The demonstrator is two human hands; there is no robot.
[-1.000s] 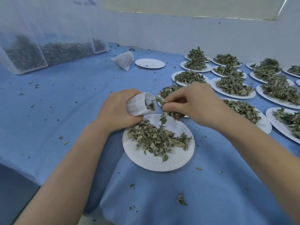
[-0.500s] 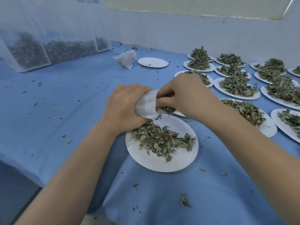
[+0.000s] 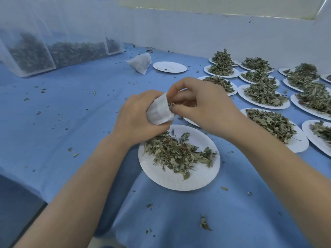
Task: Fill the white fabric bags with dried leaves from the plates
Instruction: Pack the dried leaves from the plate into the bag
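Many plates [image 3: 265,104] of leaves crowd the right. The left hand [image 3: 136,119] grips a bag [image 3: 159,111]; the right hand [image 3: 206,108] pinches leaves at its mouth

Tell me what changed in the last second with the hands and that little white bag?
The right hand carried a pinch of leaves from above the plate up to the white bag's mouth, where its fingers now sit. The left hand kept holding the bag and drew it slightly upward. The plate of leaves and the bag lying farther back stayed put.

Two bags [image 3: 160,111], many leaf plates [image 3: 179,178]
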